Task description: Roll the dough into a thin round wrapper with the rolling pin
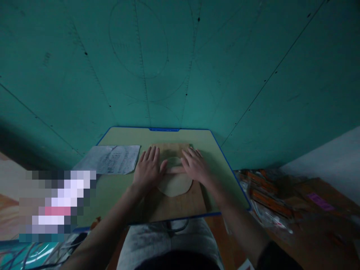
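A round sheet of pale dough (176,186) lies on a wooden board (180,208). Across the dough's upper part runs a rolling pin (175,170), of which only the middle stretch shows between my hands. My left hand (149,169) rests flat over the pin's left end, fingers stretched forward. Over the other end lies my right hand (197,165), palm down with its fingers extended. Both palms hide the pin's ends and the dough's side edges.
The board sits on a small blue-edged table (98,202) against a green wall (174,75). A printed sheet of paper (119,159) lies at the table's left. Boxes (312,198) and plastic-wrapped items (270,198) are on the floor to the right.
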Motion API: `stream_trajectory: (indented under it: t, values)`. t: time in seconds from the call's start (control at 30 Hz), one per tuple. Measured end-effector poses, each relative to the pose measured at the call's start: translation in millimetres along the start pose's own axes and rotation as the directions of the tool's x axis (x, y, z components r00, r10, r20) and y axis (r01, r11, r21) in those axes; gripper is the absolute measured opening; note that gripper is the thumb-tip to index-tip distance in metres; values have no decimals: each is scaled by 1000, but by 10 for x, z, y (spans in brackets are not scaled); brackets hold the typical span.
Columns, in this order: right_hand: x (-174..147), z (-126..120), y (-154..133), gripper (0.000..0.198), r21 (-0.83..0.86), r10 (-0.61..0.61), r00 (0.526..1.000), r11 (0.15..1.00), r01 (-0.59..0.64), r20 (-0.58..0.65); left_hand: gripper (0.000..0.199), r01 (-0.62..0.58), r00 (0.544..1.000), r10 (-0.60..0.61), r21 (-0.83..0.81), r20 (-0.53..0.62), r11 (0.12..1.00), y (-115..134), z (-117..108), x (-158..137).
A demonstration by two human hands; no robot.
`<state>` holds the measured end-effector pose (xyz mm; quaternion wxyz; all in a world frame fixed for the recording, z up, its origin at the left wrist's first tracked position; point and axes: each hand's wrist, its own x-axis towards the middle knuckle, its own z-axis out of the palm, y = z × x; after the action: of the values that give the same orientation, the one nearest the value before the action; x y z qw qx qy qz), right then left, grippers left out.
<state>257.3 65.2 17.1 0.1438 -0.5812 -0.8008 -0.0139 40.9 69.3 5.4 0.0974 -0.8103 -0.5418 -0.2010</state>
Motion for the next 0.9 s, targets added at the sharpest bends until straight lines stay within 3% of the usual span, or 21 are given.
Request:
stream_trajectory:
  t: [0.1,0.23,0.33,0.53,0.77,0.9]
  values:
    - [282,2,61,44,12,31,999,999,-32,42,65,85,996,-84,-12,33,996,-66,131,282]
    - [294,28,69,46,-2,58,995,998,-58,87,61,33,999,-32,-25,15,999,-112,212,281]
    - [95,50,31,51,-14,1,996,1000,1,94,57,-36,999,36,-19,-18,999,-73,146,89]
    - [-375,-70,-128,54,-11,-88,994,996,89,59,54,-94,995,94,8,25,996,92,-136,-365]
    - [-1031,-149,-296,55,12,-175,985,985,175,-4,59,-213,972,216,36,-95,976,223,-305,-1053]
    - [-1161,-145,-271,50,47,-154,988,987,155,-21,52,-215,973,216,26,-75,976,168,-311,-1119]
